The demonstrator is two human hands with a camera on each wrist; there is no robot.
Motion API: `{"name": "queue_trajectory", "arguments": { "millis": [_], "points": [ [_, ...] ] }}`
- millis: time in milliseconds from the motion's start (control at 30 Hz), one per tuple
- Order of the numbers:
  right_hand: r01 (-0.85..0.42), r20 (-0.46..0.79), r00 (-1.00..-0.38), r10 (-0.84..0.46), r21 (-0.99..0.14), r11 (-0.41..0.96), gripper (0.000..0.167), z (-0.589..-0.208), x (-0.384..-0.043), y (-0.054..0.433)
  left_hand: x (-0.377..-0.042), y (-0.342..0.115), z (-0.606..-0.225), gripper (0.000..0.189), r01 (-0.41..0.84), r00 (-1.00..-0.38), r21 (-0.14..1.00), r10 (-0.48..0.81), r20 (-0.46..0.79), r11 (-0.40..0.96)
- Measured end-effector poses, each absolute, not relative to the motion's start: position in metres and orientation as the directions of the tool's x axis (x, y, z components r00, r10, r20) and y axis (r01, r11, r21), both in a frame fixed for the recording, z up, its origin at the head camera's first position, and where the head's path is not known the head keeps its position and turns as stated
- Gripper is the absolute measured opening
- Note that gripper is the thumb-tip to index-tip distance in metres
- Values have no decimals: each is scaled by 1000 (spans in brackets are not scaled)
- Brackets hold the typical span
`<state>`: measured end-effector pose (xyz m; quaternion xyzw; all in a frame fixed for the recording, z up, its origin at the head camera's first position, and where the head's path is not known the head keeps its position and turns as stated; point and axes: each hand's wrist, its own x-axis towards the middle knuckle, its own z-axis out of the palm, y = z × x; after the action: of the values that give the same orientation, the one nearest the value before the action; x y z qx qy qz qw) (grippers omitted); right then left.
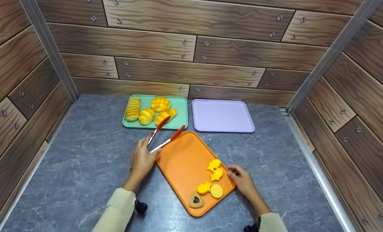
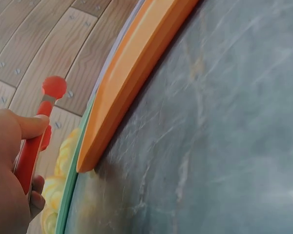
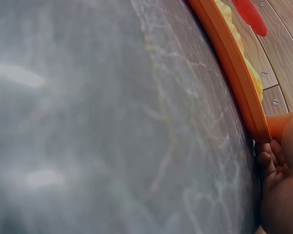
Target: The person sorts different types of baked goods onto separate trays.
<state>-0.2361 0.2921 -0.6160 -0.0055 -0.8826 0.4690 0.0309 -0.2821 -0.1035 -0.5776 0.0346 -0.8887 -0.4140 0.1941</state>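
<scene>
My left hand (image 1: 142,160) grips a pair of tongs (image 1: 177,131) with red ends and metal arms. The tongs' arms stand apart, and their tips overlap the green tray's front edge and the orange tray's far corner in the head view. At the right side of the orange tray (image 1: 181,164), my right hand (image 1: 243,180) pinches the rim, thumb above and fingers curled at the underside in the right wrist view. On this tray lie several yellow fish-shaped pieces (image 1: 216,174), a round yellow biscuit (image 1: 216,191) and a tan biscuit (image 1: 196,200) with a dark heart centre.
Behind the orange tray, a green tray (image 1: 181,120) carries several bread rolls, among them a long ridged one (image 1: 133,109) and a round one (image 1: 160,104). A bare lilac tray (image 1: 223,115) lies beside it. Wood-patterned walls (image 1: 191,42) enclose the grey table (image 1: 82,167).
</scene>
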Motion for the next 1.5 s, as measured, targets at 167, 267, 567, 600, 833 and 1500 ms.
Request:
{"name": "queue_trajectory", "arguments": {
  "millis": [167,267,567,600,833,1500],
  "points": [
    [-23,52,-998,37,-832,554,21,-616,-235,293,-266,-98,-577,70,108,-934,751,-192,301,651],
    [-30,61,-997,37,-829,558,20,-615,-234,293,-255,-92,-579,69,109,-941,751,-175,289,651],
    [-37,64,-998,27,-818,574,19,-615,-235,293,-219,-77,-592,62,188,-953,711,-50,300,678],
    [-37,63,-998,25,-816,577,19,-616,-236,293,-215,-76,-593,61,192,-955,709,-37,294,679],
    [-40,76,-996,41,-819,572,19,-615,-237,294,-197,-67,-599,61,233,-966,688,81,246,687],
    [-45,79,-996,35,-822,567,18,-617,-237,292,-200,-45,-598,60,304,-951,627,195,238,717]
  ]
}}
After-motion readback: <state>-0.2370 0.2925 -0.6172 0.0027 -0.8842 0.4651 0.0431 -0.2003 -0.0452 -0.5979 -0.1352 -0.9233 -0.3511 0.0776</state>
